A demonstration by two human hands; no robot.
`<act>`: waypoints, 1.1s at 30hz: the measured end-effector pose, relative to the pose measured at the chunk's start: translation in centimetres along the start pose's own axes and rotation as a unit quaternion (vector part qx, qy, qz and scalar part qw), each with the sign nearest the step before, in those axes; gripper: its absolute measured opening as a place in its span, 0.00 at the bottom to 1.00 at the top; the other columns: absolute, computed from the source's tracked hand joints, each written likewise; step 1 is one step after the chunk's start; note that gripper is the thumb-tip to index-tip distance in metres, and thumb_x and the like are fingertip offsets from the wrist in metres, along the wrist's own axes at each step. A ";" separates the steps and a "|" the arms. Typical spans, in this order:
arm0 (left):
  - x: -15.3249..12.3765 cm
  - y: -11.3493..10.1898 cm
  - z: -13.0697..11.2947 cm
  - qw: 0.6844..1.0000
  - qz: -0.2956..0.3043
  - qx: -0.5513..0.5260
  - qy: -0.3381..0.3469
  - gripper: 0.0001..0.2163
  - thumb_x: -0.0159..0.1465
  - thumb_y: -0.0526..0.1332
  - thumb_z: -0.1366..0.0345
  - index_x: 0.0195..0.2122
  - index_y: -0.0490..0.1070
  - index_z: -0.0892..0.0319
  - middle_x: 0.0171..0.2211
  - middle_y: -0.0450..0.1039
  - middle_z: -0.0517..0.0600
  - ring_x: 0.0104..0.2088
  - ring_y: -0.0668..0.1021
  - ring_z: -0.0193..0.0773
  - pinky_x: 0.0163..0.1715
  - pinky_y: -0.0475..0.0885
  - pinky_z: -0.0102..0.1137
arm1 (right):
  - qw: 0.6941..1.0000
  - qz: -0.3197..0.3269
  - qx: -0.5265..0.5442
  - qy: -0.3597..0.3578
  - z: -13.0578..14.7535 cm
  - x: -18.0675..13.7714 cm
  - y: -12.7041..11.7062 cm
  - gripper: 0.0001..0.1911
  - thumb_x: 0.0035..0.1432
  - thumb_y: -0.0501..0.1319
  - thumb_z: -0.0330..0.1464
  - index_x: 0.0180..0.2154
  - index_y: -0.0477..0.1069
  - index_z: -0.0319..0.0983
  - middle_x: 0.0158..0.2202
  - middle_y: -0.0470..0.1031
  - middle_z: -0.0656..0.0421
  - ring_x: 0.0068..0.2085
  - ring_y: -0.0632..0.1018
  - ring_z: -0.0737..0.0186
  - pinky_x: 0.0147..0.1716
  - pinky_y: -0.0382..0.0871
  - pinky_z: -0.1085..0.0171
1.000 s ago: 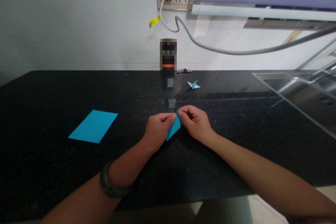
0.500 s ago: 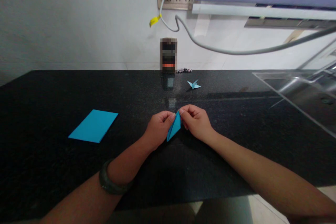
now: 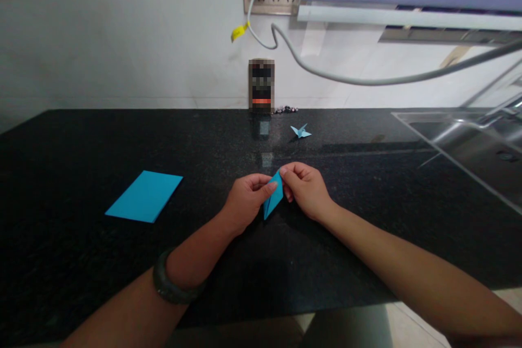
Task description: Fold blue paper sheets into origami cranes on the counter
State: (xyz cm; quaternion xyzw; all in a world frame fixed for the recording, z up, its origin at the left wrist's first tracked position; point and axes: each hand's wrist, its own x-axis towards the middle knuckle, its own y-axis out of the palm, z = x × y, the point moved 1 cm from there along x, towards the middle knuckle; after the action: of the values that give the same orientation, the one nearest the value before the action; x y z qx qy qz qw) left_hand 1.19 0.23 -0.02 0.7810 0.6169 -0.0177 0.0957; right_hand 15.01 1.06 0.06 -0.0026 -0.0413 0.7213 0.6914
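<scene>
"Several things are paper; from left to right, how would they handle?"

"At middle left, the flat blue paper looks light and smooth. I'd expect it to slide on the dark countertop, so lift it by an edge. Near the centre, the folded blue paper sits between two hands. It should be light too, stiffer where layered, and easily creased."

"Where is it held?"

"The left hand pinches its left side, thumb over the front face. The right hand pinches its top corner between thumb and finger. Edges and corners suit a grip; crushing the middle could spoil the folds."

"And the small paper bird, above and right of centre?"

"Very light, I'd say, with thin wings that bend; take it by its body."

"What can't you make out?"

"At left, whether the flat paper is one sheet or several. At centre, the left fingertips and back layers are hidden; above, an upright object is pixelated. At far right, the sink is cut off."
</scene>
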 end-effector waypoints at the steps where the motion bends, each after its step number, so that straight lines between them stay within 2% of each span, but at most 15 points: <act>1: 0.0 0.0 0.0 1.000 -0.004 0.008 0.003 0.09 0.50 0.65 0.61 0.28 0.73 0.62 0.23 0.74 0.47 0.25 0.72 0.32 0.29 0.66 0.28 | 1.000 0.001 0.005 0.003 0.0 0.0 0.0 0.12 0.52 0.57 0.38 0.24 0.64 0.37 0.12 0.61 0.68 0.13 0.62 0.74 0.12 0.55 0.73; 14: 0.1 -0.2 0.1 0.998 -0.035 0.045 0.011 0.10 0.51 0.63 0.59 0.26 0.73 0.63 0.21 0.71 0.47 0.22 0.69 0.31 0.24 0.63 0.26 | 0.998 0.042 0.051 0.007 -0.3 0.0 0.1 0.12 0.52 0.57 0.39 0.25 0.64 0.37 0.13 0.61 0.68 0.14 0.62 0.74 0.13 0.56 0.73; 20: 0.0 -0.1 0.0 0.996 -0.055 0.067 0.019 0.12 0.52 0.62 0.57 0.24 0.72 0.62 0.19 0.68 0.46 0.21 0.66 0.30 0.21 0.61 0.26 | 0.998 0.032 0.045 0.015 -0.2 0.0 0.2 0.11 0.49 0.59 0.39 0.27 0.66 0.36 0.14 0.62 0.67 0.14 0.62 0.74 0.12 0.56 0.73; 26: 0.0 -0.1 -0.1 0.993 -0.059 0.095 0.031 0.12 0.53 0.61 0.56 0.24 0.72 0.62 0.19 0.68 0.45 0.21 0.66 0.30 0.22 0.61 0.26 | 0.999 0.031 0.013 0.008 -0.3 0.0 0.1 0.13 0.53 0.57 0.38 0.22 0.63 0.37 0.12 0.61 0.68 0.13 0.61 0.74 0.12 0.55 0.72; 33: 0.0 0.0 -0.2 0.990 -0.069 0.119 0.042 0.11 0.54 0.60 0.57 0.23 0.71 0.61 0.19 0.65 0.44 0.21 0.64 0.30 0.22 0.60 0.26 | 0.998 0.054 0.028 0.002 -0.1 -0.1 0.2 0.17 0.55 0.54 0.41 0.20 0.62 0.38 0.11 0.60 0.67 0.13 0.61 0.74 0.13 0.55 0.72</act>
State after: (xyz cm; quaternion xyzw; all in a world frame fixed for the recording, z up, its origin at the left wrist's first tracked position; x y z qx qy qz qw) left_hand 1.13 0.24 0.21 0.7427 0.6660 -0.0650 -0.0256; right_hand 14.78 0.98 -0.09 0.0135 -0.0194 0.7584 0.6513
